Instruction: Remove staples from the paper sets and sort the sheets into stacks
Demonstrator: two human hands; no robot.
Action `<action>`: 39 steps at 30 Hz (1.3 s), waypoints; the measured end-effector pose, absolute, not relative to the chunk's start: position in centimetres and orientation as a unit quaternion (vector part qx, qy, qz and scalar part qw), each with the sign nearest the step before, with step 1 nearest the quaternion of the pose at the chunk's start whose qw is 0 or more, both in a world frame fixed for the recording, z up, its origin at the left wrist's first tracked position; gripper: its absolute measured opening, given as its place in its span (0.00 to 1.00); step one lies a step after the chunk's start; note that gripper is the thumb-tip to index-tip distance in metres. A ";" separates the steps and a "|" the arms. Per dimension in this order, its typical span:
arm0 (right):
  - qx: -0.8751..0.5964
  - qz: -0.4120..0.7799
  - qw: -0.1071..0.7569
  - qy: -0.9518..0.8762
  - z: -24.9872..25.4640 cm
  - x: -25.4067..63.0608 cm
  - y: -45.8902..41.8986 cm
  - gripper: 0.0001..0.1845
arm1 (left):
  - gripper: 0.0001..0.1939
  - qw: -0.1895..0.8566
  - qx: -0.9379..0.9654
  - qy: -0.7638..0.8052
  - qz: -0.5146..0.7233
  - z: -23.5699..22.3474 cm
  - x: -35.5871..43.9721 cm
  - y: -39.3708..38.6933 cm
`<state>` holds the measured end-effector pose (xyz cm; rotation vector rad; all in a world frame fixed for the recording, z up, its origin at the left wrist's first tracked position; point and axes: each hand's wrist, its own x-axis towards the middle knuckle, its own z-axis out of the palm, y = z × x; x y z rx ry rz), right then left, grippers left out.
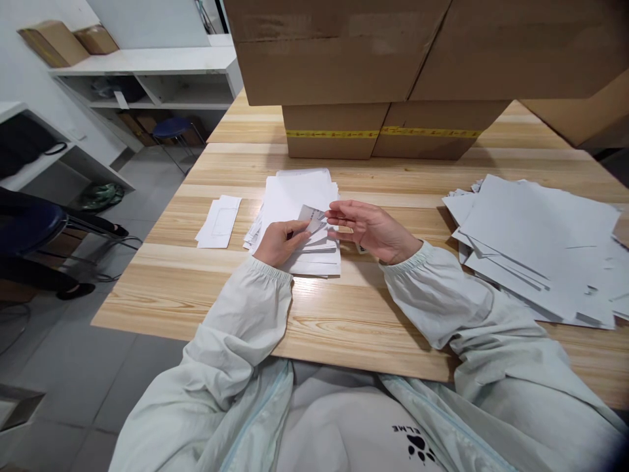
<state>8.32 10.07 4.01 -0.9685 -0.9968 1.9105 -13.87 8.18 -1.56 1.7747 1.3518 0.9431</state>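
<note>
My left hand point(281, 242) pinches a small grey printed card point(310, 215) between thumb and fingers, over a stack of white paper sheets point(297, 190). To its right is my right hand point(366, 229), palm turned inward, fingers stretched out and apart, fingertips close to the card's right edge. Whether they touch the card I cannot tell. Beneath my right hand a small dark-and-white item point(361, 249) peeks out, mostly hidden. Left of the stack lie a few small white slips point(219, 223), the top one bearing a printed rectangle.
A large untidy pile of white sheets point(535, 236) covers the table's right side. Stacked cardboard boxes point(334, 59) rise at the back of the wooden table point(162, 288). Beyond the left edge are blue stools point(171, 128), white shelves point(147, 62) and another person's legs point(44, 282).
</note>
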 end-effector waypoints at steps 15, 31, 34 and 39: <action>-0.432 0.711 0.350 -0.431 2.4 7.4 10.1 0.07 | 0.13 0.006 0.738 0.542 0.402 -2.2 -11.6 6.9; -0.393 0.628 0.403 -0.537 2.5 7.4 9.4 0.25 | 0.23 0.071 0.784 0.436 0.436 -0.9 -10.0 4.3; -0.363 0.625 0.384 -0.575 2.7 7.2 8.8 0.24 | 0.32 0.172 0.721 0.478 0.471 -0.6 -9.8 4.2; -0.340 0.650 0.357 -0.579 1.9 7.0 8.9 0.22 | 0.44 0.315 0.653 0.499 0.475 -0.9 -10.7 5.8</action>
